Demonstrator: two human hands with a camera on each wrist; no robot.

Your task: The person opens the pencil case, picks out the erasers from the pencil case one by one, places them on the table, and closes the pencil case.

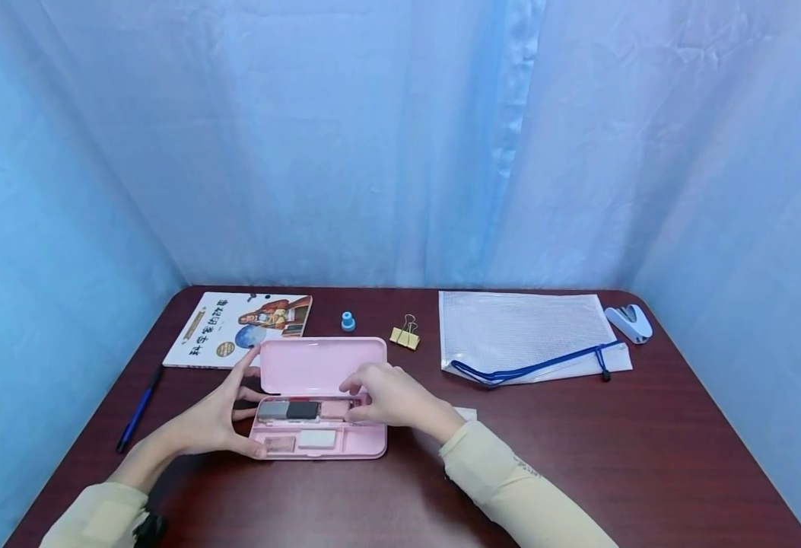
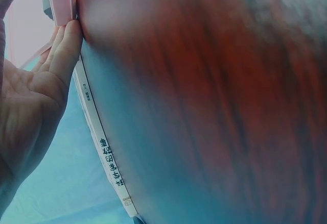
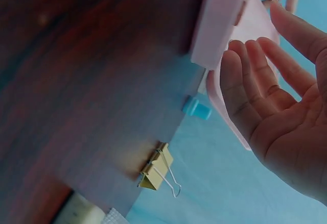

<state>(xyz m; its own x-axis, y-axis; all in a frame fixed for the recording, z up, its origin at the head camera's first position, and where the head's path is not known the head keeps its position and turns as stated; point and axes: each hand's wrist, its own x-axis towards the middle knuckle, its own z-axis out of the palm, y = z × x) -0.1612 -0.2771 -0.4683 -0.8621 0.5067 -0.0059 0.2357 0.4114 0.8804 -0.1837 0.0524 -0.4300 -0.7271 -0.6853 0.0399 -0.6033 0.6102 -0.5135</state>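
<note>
A pink pencil case [image 1: 366,445] lies with its lid [image 1: 323,365] raised at the back. Its rear compartment holds a grey block [image 1: 273,410], a dark block [image 1: 302,410] and a pink block [image 1: 335,410]; in front lie a white eraser [image 1: 316,439] and a small pinkish block [image 1: 280,444]. My left hand [image 1: 211,418] braces the left end, thumb at the front corner, straight fingers touching the side. Over the right end of the rear compartment reaches my right hand [image 1: 393,396], fingers loosely bent. Nothing shows between its thumb and fingers in the right wrist view.
Behind the case are a book [image 1: 201,331], a blue bottle-shaped piece [image 1: 348,321] and a yellow binder clip [image 1: 405,338]. A blue pen [image 1: 138,415] lies left. Rightward are a mesh zip pouch [image 1: 523,327] and a stapler [image 1: 629,323]. A white item [image 1: 467,413] shows by my right wrist.
</note>
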